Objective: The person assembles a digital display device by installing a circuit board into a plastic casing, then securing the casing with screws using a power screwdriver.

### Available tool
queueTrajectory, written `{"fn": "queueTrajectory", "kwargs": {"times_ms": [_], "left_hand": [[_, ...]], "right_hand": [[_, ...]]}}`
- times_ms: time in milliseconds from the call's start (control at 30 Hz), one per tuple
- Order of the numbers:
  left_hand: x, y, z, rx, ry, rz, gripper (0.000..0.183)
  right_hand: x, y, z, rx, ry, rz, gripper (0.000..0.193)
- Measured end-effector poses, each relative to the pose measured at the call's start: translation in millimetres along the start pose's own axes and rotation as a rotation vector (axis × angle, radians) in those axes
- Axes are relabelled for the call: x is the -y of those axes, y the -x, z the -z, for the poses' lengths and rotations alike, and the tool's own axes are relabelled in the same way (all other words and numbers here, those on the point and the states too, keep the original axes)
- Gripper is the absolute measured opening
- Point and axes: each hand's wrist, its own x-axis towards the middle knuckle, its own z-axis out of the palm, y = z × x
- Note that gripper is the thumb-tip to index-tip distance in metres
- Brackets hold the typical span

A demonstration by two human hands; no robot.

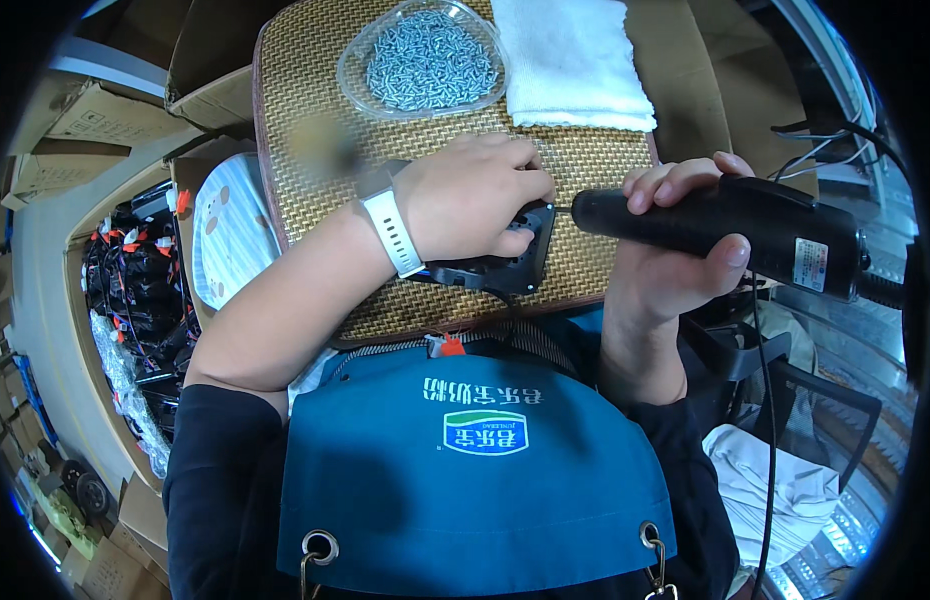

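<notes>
My left hand (465,195), with a white watch band at its wrist, grips a black square plastic part (532,272). The part rests on a woven mat (590,278), and its cable runs off the near edge towards an orange-and-white connector (447,345). Much of the part is hidden under my fingers. My right hand (660,260) is wrapped round a black electric screwdriver (725,222), held almost level. Its thin bit (563,209) points left and meets the part's upper right corner, near my left fingertips. Whether a screw sits under the bit, I cannot tell.
At the mat's far side stand a clear plastic bowl (347,78) full of small silvery screws and a folded white cloth (575,70). Left of the mat, a cardboard box (115,420) holds several black cabled parts. A black cord (768,440) hangs down at the right.
</notes>
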Motion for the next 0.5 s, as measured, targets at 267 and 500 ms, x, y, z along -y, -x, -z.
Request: {"fn": "queueTrajectory", "kwargs": {"times_ms": [267, 500], "left_hand": [[2, 0, -2, 0.000, 0.002, -0.043, 0.038], [6, -4, -2, 0.023, 0.075, -0.074, 0.034]], "right_hand": [[-4, 1, -1, 0.000, 0.000, -0.009, 0.074], [-12, 6, -3, 0.052, -0.126, 0.146, 0.072]]}}
